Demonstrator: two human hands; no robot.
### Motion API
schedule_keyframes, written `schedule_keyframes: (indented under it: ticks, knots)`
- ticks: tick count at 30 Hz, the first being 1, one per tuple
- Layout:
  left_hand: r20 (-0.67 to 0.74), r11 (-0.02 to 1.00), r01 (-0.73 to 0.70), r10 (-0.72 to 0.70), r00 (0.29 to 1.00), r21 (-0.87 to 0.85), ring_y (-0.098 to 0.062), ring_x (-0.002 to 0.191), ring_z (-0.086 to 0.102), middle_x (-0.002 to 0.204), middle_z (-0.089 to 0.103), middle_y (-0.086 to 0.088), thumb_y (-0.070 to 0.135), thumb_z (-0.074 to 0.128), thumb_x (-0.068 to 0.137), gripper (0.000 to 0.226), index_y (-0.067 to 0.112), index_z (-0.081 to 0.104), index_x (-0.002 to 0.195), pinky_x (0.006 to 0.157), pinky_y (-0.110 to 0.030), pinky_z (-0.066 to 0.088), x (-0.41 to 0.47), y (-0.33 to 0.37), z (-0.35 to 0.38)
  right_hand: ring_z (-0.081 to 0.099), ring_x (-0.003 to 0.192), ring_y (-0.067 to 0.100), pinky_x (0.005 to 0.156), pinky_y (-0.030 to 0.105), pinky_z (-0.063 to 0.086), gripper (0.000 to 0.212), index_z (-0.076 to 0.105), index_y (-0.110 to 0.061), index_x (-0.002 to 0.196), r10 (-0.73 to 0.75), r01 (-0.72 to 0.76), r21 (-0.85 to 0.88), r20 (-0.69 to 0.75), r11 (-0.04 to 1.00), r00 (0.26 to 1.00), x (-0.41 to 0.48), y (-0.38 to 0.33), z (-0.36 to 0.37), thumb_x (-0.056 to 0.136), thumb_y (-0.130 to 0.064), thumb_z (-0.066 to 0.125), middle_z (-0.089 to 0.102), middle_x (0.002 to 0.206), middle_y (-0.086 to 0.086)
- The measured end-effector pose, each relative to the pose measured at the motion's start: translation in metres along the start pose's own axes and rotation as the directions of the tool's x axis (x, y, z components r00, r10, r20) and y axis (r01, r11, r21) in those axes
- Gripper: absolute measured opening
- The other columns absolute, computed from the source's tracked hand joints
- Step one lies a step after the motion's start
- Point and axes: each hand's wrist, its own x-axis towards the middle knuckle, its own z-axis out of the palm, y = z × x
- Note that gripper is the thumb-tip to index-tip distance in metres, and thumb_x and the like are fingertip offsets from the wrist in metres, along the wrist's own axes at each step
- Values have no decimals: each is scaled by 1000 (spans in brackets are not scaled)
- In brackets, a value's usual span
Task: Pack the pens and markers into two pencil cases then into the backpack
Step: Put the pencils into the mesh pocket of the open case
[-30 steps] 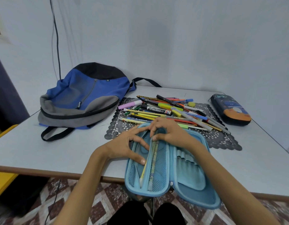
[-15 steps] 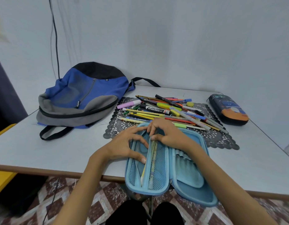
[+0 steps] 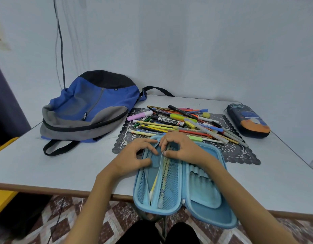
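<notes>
Pale table (image 3: 64, 166), left hand (image 3: 133, 155), right hand (image 3: 184, 148) over pencil case (image 3: 201, 194), pens (image 3: 154, 184) half-hidden

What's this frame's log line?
blue case: open | left hand: grips flap | right hand: pinches mesh | pens: piled on mat | dark case: shut

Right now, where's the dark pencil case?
Head view: the dark pencil case lies closed on the table, far right, just right of the pen pile.

Blue pencil case (image 3: 203, 194) lay open at the worktop (image 3: 46, 166) edge, pens (image 3: 178, 123) piled behind it, dark case (image 3: 249, 120) right, backpack (image 3: 89, 110) left
</notes>
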Motion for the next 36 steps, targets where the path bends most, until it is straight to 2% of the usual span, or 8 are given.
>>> schedule_keyframes:
  ticks: [4,7,16,21,25,29,31,36]
  knots:
    - [-133,975,-77,107,985,210,-3,109,52,107,63,21,39,67,73,27,36,68,99,91,-24,41,-1,-1,3,60,88,17,83,45,47,5,70,-11,80,-9,9,0,18,1000,1000,2,1,0,76,-14,71,68,85,-1]
    - [-202,956,-86,146,968,279,-1,98,51,91,63,23,33,69,73,28,32,70,101,78,-17,40,-3,4,3,61,87,17,82,43,48,3,69,-10,79,-15,15,8,27,1000,1000,2,1,-1,76,-11,71,68,86,1]
    - [-243,943,-181,252,937,280,-3,85,62,86,68,12,15,65,75,21,23,70,93,78,-31,50,-7,14,3,62,93,18,84,27,47,11,73,-5,85,72,-80,157,60,984,996,1,-3,-9,89,-13,67,69,96,7]
    - [-245,952,-184,244,938,244,-5,85,65,86,69,11,7,67,78,22,22,69,93,76,-34,53,-7,14,3,60,80,12,72,27,46,12,72,-17,90,260,-224,170,-229,960,938,15,15,-22,91,-11,62,67,91,-3]
    - [-246,959,-178,231,941,219,-8,85,65,86,69,10,8,65,79,20,21,69,93,75,-36,53,-8,16,4,52,76,6,72,26,40,18,71,-18,95,320,-410,-157,-408,898,855,33,29,-29,93,-10,55,66,97,-7]
    - [-251,967,-161,208,945,195,-10,84,65,86,69,9,5,66,80,21,21,69,93,75,-38,54,-8,16,4,60,103,23,72,35,50,26,73,-14,100,327,-474,-419,-376,774,867,44,40,-22,96,-14,47,69,105,1]
    - [-247,970,-158,202,948,186,-10,85,65,86,68,9,4,66,80,21,20,69,93,75,-38,54,-9,16,4,58,105,26,63,30,41,29,73,-12,98,319,-475,-483,-372,735,872,47,41,-18,96,-13,44,67,102,5]
    - [-243,973,-148,189,951,175,-11,84,65,86,68,10,5,66,81,21,21,69,93,75,-39,54,-9,15,3,56,76,22,47,25,31,24,69,-7,75,375,-503,-481,-342,718,862,49,37,-20,88,-17,51,59,79,5]
